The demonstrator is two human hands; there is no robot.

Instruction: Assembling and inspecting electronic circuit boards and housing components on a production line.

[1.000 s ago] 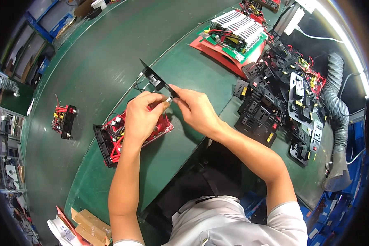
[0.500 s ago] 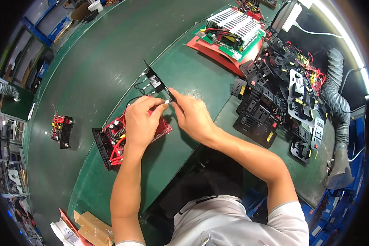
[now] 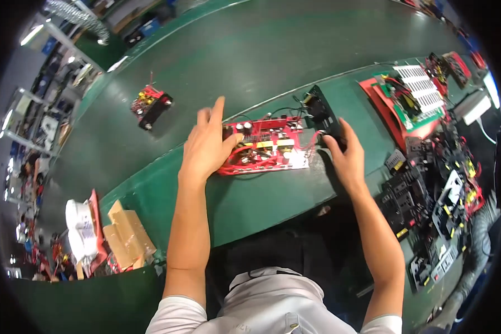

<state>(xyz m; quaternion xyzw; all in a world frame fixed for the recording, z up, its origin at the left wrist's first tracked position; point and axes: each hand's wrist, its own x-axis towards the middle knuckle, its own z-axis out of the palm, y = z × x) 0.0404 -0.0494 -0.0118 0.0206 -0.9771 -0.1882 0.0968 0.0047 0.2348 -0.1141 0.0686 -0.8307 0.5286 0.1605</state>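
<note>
On the bench lies a red circuit-board assembly (image 3: pixel 270 146) with thick red wires, yellow-wrapped parts and capacitors. My left hand (image 3: pixel 205 142) is over its left end, thumb lying across the board and the other fingers stretched out beyond its far side. That hand covers the board's left end. At the right end, my right hand (image 3: pixel 348 158) grips a black end panel (image 3: pixel 319 108) between thumb and fingers, tilted upright on its edge. Thin black and red wires run between this panel and the board.
A smaller wired module (image 3: pixel 151 107) sits at the far left. A white-slotted unit (image 3: pixel 420 89) on green and red sheets stands right, beside a pile of black panels (image 3: pixel 406 195). Cardboard (image 3: pixel 127 236) and white spools (image 3: pixel 81 228) lie at lower left; a grey hose (image 3: pixel 479 250) bends along the right.
The view has swung leftward. My hands have parted: the left has moved from the small connector by the panel to the board's left end, while the right still grips the panel.
</note>
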